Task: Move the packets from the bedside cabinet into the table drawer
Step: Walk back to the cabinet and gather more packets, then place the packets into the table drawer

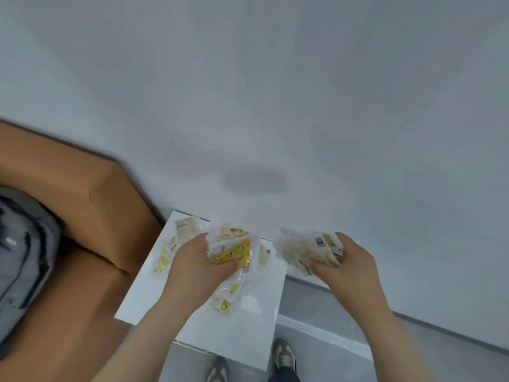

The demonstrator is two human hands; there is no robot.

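Grey padded fabric [24, 257] lies at far left against a brown headboard [82, 188], whose corner stands just beside the left edge of the one white bedside cabinet [248, 334]. The cabinet's back edge meets the pale wall [275, 78].

On the cabinet top, left of the person's two hands, at least two loose packets [184, 230] rest near the back-left corner. Blur hides the exact count. The left hand [198, 271] hovers over the middle of the top, fingers and thumb curled tight around a yellow bundle [231, 255] of at least two packets. A few more yellow-and-white sachets [225, 301] lie under its wrist, and a single pale packet [265, 255] sits by the back-right corner. The near part of the top is bare.

Past the cabinet's right edge, the right hand [349, 268] grips a pale bundle [303, 249] showing one barcode, fingers wrapped over it and thumb beneath. How many packets it holds cannot be told.

Below, two shoes, the left shoe [219, 370] and the right shoe [285, 354], stand on the grey floor [316, 307], which runs open to the right along the wall.
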